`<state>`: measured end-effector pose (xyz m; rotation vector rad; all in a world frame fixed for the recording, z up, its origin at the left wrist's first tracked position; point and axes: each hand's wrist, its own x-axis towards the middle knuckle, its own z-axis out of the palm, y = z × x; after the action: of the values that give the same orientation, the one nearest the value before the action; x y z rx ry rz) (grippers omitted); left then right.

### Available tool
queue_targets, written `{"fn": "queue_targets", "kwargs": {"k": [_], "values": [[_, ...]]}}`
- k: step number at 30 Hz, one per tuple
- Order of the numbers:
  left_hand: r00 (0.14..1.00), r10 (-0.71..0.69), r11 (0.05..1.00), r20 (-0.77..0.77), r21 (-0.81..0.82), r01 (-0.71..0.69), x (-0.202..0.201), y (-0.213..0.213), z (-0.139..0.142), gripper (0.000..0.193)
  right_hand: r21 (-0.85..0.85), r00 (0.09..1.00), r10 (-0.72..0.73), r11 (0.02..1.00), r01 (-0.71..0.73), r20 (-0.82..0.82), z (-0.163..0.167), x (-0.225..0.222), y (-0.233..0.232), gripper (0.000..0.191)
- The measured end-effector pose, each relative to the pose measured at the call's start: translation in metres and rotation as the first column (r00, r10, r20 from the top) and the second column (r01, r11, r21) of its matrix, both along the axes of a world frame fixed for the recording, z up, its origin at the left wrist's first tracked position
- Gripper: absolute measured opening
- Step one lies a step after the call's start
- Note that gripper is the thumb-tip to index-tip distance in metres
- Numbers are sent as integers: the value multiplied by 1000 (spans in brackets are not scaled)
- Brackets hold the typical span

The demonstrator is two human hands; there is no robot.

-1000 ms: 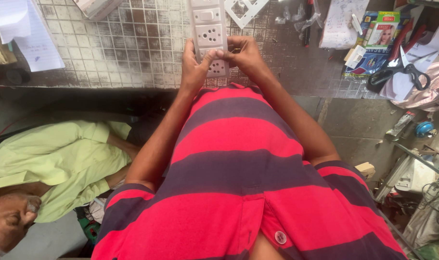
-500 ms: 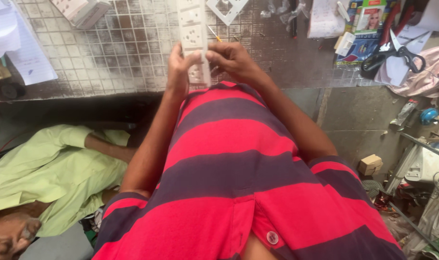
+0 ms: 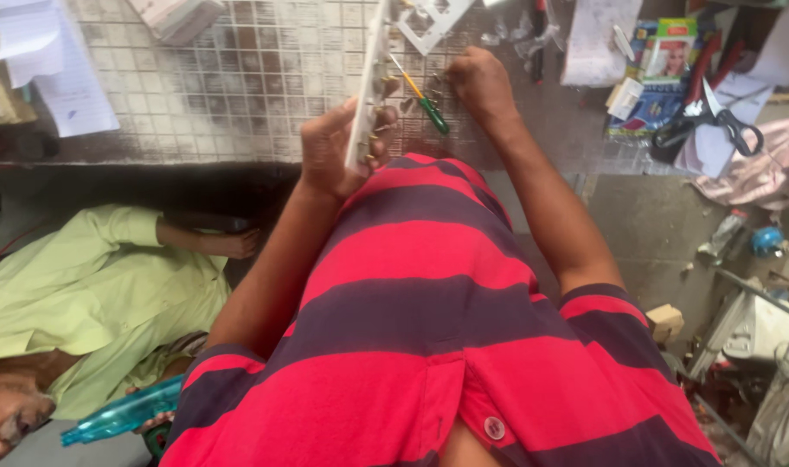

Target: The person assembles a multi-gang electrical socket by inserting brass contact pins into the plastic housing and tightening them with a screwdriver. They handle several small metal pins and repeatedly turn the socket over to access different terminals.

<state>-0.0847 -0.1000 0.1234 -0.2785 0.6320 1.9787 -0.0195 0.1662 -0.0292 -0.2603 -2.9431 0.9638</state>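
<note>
STEP: switch plate held edge-on, gripped by left hand | right hand closed by screwdriver, upper centre | NEXT: a steady pickup judged needed

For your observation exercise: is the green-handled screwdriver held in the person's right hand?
No. The screwdriver lies on the tiled counter beside the right hand, while the left hand grips the white switchboard.

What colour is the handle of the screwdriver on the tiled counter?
Green. The thin screwdriver's plastic handle shows best in the head view, beside the right hand.
</note>
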Motion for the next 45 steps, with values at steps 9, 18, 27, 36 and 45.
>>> {"fn": "queue_targets", "kwargs": {"k": [9,18,27,36,45], "values": [[999,-22,998,30,58,21,4,5,31,56,-708,952,-281,649,279,117,122,7,-28,16],[983,-154,985,-104,-95,144,6,14,40,69,-778,968,-54,606,-164,-246,212,17,-69,14],[981,-150,988,-125,-49,145,8,7,37,64,-766,972,-63,628,-138,-227,204,22,-75,14],[992,-118,993,-49,8,118,-2,14,33,51,-256,877,1,956,-141,-480,230,12,-83,21],[988,-148,987,-52,-69,144,-4,14,32,47,-278,863,-53,955,-104,-503,231,14,-86,22]]}}
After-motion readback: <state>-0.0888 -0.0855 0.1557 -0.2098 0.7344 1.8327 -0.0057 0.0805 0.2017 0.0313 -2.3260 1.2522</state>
